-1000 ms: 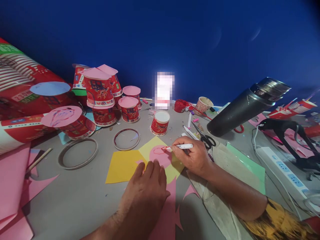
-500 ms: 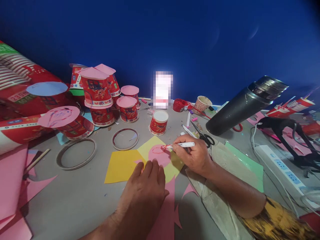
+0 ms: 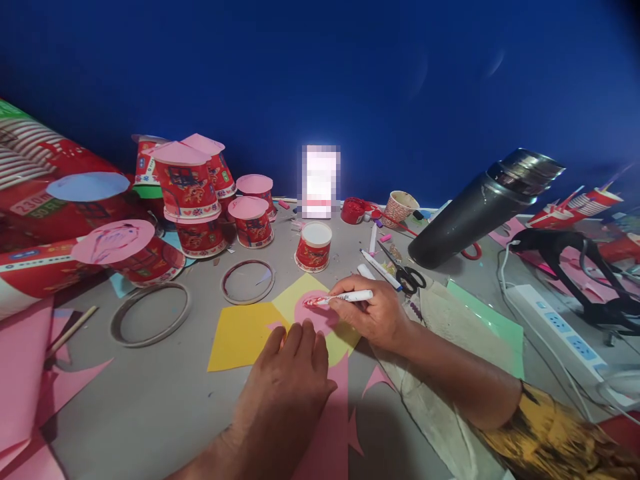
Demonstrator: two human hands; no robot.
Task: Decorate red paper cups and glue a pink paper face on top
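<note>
My marker (image 3: 354, 297) has a smooth plastic barrel; my pink disc (image 3: 323, 322) looks like matt paper. The black thermos (image 3: 457, 219) is dull under its glossy metal top (image 3: 527, 172); the cloth (image 3: 457, 323) looks rough.

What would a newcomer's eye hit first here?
Probably the glowing pixelated rectangle at centre, against the deep blue wall. Next, the red cups with pink paper tops at left and the big dark flask at right. Nearer, the right hand holds a white marker to a pink paper disc.
</note>
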